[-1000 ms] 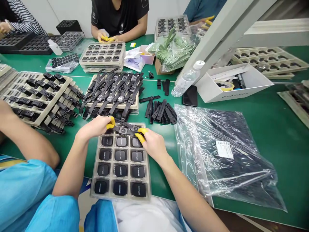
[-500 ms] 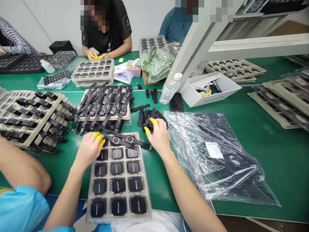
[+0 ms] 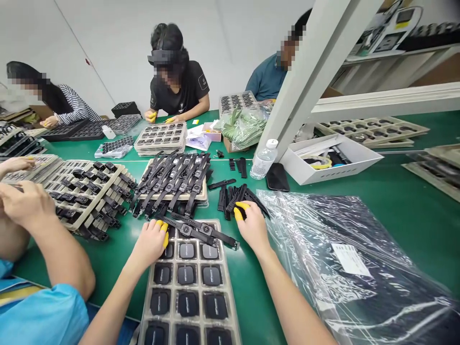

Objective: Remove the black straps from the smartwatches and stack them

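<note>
Worktop [image 3: 251,297] is crowded. Behind the watches, v. close, a tray heaped w/ more strapped watches [image 3: 176,177] blocks the far side. To its R: a loose strap pile [image 3: 235,194], then phone [image 3: 277,177], water bottle [image 3: 264,160] & white box [image 3: 334,170]. Far R, a big clear bag [image 3: 377,287] of dark stuff w/ a white label spreads out near the R forearm. L side: slanted tray stack [image 3: 86,191], plus a neighbour's bent arm [image 3: 72,254] (elbow on the worktop, by the look of it).

Two watches [image 3: 206,229] lie over the top row of the tan tray [image 3: 229,287], whose pockets hold dark squares w/ pale lettering. Both black, backs up, round sensors showing; straps ridged, w/ a metal buckle visible at one end.

They run nearly parallel, straps stretched out, long axis upper L to lower R; the rear one's buckle end sticks out past the tray's R edge.

L hand [image 3: 151,242]: yellow-capped fingers bunched at the straps' L ends; can't tell if they're gripping. R hand [image 3: 253,227]: thumb & index slightly apart at the pile's near edge; can't tell if a strap's pinched.
</note>
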Action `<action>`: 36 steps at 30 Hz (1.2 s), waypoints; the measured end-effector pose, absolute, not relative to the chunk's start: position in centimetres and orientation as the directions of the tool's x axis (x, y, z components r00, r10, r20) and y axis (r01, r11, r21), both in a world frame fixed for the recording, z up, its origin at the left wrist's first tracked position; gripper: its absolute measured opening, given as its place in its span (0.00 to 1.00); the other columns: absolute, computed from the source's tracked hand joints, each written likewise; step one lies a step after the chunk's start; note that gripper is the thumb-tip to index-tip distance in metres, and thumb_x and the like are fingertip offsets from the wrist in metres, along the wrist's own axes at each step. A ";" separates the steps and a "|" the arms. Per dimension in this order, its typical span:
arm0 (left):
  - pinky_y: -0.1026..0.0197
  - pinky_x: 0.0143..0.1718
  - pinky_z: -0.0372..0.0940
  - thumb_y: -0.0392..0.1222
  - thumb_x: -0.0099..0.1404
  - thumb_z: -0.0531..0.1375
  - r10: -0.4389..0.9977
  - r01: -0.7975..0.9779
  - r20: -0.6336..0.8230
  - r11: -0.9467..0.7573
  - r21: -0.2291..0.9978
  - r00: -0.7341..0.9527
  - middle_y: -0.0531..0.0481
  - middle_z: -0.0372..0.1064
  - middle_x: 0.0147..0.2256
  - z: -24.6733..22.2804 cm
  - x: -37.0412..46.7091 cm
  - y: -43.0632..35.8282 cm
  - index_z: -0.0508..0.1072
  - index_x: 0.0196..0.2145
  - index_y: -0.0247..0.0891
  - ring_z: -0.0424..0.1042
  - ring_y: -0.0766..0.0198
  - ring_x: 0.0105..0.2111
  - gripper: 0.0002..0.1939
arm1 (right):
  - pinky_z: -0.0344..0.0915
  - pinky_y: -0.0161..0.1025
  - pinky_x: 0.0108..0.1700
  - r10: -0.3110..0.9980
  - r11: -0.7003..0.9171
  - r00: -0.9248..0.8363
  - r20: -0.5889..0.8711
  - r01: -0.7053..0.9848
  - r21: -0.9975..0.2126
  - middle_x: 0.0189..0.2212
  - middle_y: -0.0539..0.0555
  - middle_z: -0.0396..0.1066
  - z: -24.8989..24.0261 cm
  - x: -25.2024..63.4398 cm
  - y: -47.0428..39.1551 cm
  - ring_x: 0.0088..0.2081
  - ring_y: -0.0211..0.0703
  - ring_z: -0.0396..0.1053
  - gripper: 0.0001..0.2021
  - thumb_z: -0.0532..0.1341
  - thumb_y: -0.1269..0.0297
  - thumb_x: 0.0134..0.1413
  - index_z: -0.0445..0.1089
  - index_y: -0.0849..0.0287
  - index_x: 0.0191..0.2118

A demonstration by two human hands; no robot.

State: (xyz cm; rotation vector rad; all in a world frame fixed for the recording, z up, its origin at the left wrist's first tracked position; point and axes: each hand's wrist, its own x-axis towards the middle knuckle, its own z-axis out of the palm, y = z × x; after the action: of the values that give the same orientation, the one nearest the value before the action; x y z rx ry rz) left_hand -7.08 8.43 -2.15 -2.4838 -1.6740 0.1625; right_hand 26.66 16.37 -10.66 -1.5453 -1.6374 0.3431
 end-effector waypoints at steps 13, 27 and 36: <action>0.57 0.41 0.74 0.42 0.76 0.51 0.977 0.692 0.117 -0.209 0.691 0.178 0.41 0.77 0.45 3.3 -0.5 9.0 0.67 0.53 0.41 0.79 0.57 0.41 0.12 | 0.73 0.48 0.45 0.853 0.221 0.521 0.024 -0.319 -0.922 0.29 0.51 0.76 -4.1 29.5 13.1 0.35 0.46 0.77 0.20 0.66 0.41 0.59 0.68 0.54 0.37; 0.48 0.59 0.70 0.25 0.62 0.52 0.792 0.358 0.249 -0.500 0.788 0.558 0.41 0.73 0.55 -3.0 6.2 12.9 0.69 0.59 0.41 0.73 0.54 0.56 0.30 | 0.56 0.36 0.26 0.924 -0.262 -0.351 -0.153 -0.287 -0.922 0.20 0.45 0.63 -3.6 23.2 8.9 0.21 0.35 0.56 0.25 0.64 0.36 0.58 0.63 0.55 0.32; 0.46 0.57 0.70 0.27 0.65 0.51 0.742 0.372 0.313 -0.597 0.711 0.593 0.39 0.71 0.52 -2.9 6.3 12.8 0.66 0.58 0.39 0.70 0.52 0.54 0.25 | 0.50 0.34 0.22 0.916 -0.344 -0.345 -0.206 -0.410 -0.845 0.17 0.44 0.62 -3.8 23.6 9.2 0.19 0.34 0.53 0.21 0.68 0.44 0.57 0.65 0.56 0.34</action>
State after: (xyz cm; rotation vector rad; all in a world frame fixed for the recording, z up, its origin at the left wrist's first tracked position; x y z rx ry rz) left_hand 6.27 12.80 -2.91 -3.3084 -1.3066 -1.2062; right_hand 23.56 9.16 -3.77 -0.8794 -0.8809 1.8279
